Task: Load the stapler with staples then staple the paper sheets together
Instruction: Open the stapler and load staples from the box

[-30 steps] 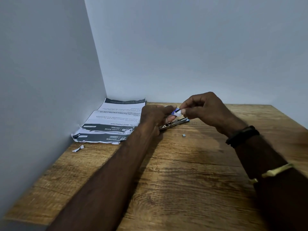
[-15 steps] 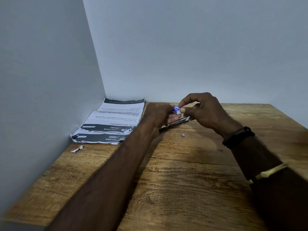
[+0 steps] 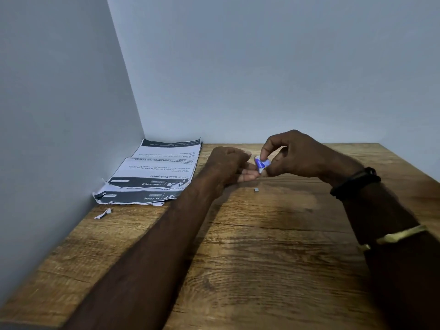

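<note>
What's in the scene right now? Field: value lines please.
right hand: pinches the staple box
left hand: beside the box, fingertips reaching under it; grip unclear
staple box: small, blue and white, between the hands
stapler: not visible
loose staple piece: on the table, just below the hands
paper sheets: stacked in the left corner, near edge torn
paper scrap: on the table near the sheets

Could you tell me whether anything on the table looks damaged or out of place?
Yes. The paper sheets have a ragged, torn near edge, and a torn scrap lies on the table just in front of them. A small grey piece, possibly staples, lies loose farther right.
</note>
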A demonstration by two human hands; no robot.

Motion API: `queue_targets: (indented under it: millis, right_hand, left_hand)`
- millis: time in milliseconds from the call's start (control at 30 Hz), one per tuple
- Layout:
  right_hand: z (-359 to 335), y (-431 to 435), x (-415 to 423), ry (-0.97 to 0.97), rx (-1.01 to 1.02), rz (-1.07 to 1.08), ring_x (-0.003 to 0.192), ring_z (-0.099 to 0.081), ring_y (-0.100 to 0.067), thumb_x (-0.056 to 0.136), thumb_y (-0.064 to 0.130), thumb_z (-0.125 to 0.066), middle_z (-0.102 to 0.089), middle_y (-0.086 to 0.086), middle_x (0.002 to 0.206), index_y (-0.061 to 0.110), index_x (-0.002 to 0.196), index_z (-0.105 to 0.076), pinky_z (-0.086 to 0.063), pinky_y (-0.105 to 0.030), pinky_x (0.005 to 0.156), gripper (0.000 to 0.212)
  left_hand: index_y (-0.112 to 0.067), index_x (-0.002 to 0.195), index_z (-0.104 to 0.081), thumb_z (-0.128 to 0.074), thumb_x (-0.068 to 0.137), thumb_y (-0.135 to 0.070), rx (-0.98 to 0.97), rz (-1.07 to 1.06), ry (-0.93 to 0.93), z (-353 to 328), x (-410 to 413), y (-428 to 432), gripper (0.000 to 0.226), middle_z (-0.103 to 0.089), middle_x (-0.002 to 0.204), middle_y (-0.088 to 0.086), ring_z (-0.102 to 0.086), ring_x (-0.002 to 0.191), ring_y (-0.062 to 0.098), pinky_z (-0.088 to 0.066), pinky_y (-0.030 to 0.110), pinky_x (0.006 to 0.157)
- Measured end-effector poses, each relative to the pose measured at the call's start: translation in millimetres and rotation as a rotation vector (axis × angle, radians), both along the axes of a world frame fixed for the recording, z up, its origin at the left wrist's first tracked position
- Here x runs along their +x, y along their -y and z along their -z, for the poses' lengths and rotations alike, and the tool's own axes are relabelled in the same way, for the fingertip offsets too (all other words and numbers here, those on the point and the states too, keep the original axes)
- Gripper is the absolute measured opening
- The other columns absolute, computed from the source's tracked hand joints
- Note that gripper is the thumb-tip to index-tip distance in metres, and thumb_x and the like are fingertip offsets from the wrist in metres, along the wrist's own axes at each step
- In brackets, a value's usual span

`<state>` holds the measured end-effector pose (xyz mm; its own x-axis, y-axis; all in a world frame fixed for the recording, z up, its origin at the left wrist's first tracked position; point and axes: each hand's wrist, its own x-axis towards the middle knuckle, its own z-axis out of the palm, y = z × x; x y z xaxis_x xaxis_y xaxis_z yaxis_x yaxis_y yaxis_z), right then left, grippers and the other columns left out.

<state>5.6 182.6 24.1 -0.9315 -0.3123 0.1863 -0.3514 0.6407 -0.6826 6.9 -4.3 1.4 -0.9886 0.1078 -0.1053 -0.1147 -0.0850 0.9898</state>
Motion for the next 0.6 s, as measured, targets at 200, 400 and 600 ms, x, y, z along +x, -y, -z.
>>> queue_targets:
  millis: [200, 400, 600]
  right_hand:
    - [6, -6, -2, 0.168, 0.347, -0.021, 0.072, -0.063, -0.007, 0.06, 0.018, -0.097, -0.072, 0.003, 0.102, 0.029, 0.092, -0.073, -0.048, -0.026, 0.068, 0.042]
    - [10, -7, -6, 0.325, 0.492, -0.039, 0.083, -0.065, -0.015, 0.06, 0.022, -0.098, -0.072, -0.001, 0.106, 0.028, 0.098, -0.068, -0.051, -0.03, 0.073, 0.049]
    - [9, -7, -5, 0.36, 0.524, -0.045, 0.089, -0.066, -0.015, 0.057, 0.034, -0.098, -0.071, 0.002, 0.1, 0.027, 0.098, -0.07, -0.05, -0.031, 0.075, 0.049]
  left_hand:
    - [-0.012, 0.089, -0.073, -0.059, 0.091, -0.013, -0.432, -0.373, -0.32, 8, -10, 12, 0.013, -0.076, 0.077, 0.007, -0.073, 0.065, 0.02, -0.064, 0.037, 0.072]
    - [-0.023, 0.115, -0.07, -0.064, 0.085, -0.028, -0.725, -0.284, -0.364, 12, -14, 12, 0.031, -0.065, 0.081, -0.017, -0.066, 0.093, 0.01, -0.045, 0.024, 0.078]
    - [-0.02, 0.128, -0.063, -0.082, 0.077, -0.036, -0.998, -0.125, -0.319, 24, -19, 10, 0.058, -0.069, 0.123, 0.002, -0.063, 0.114, 0.021, -0.046, 0.026, 0.09]
